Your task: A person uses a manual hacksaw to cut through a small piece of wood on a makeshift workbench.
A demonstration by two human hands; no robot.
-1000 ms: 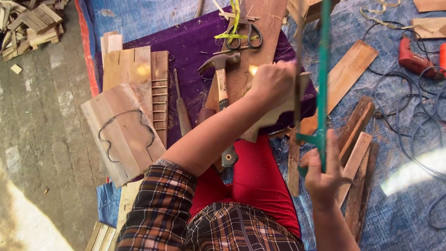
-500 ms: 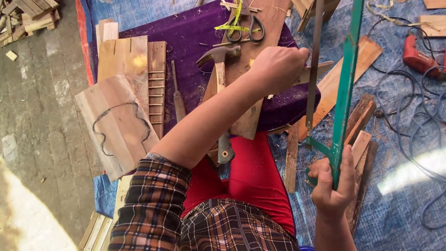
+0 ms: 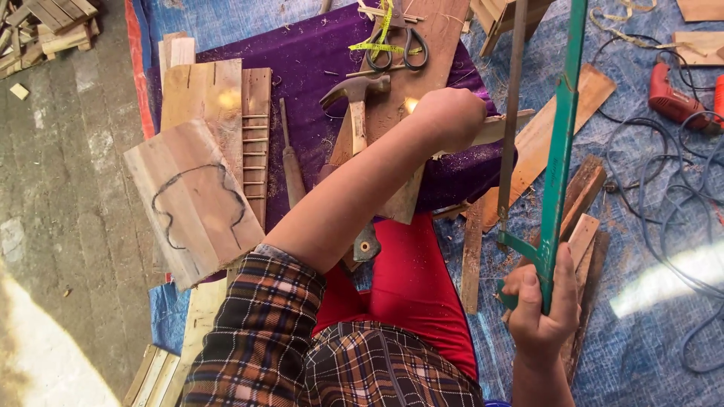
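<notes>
A green-framed saw (image 3: 559, 143) is held upright at the right of the scene, its handle wrapped tight in the right hand (image 3: 539, 305). Its blade is set against a thin wooden piece (image 3: 501, 126), which is pinned down by the closed left hand (image 3: 451, 117) over the purple cloth (image 3: 309, 68). Just left of that hand a hammer (image 3: 354, 102) is seen, with scissors (image 3: 397, 49) farther off. A board marked with a curved outline (image 3: 196, 200) lies at the left, and a red drill (image 3: 675, 94) at the far right on the blue tarp (image 3: 648, 332).
</notes>
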